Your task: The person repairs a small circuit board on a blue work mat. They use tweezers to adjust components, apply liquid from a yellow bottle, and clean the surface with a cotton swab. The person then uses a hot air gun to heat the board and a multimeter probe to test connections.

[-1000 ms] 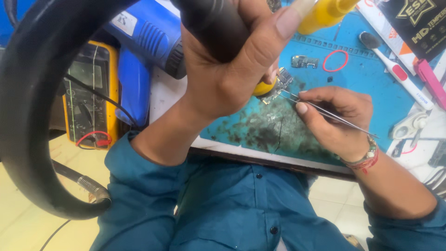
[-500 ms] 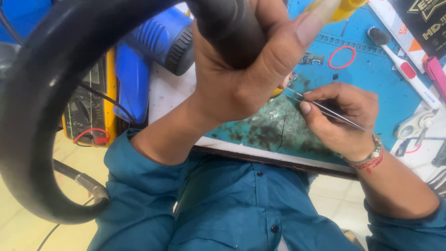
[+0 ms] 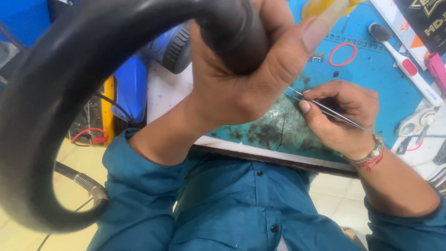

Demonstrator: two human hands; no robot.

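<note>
My left hand [image 3: 241, 79] is raised close to the camera and grips a thick black tool handle [image 3: 232, 32]. From the handle a heavy black hose [image 3: 55, 93] curves down and left. My right hand [image 3: 337, 116] rests on the stained blue work mat [image 3: 381, 88] and pinches thin metal tweezers [image 3: 325, 108], tips pointing left under my left hand. What the tweezer tips touch is hidden behind the left hand.
A red rubber ring [image 3: 342, 54] and a small metal part [image 3: 317, 57] lie on the mat. A white and red toothbrush [image 3: 404, 62] lies at the right. A yellow meter [image 3: 90, 123] with red leads and a blue tool body [image 3: 172, 44] sit at the left.
My left hand with the black handle has come closer to the camera and now covers the spot where the tweezer tips work. The right hand has stayed on the mat.
</note>
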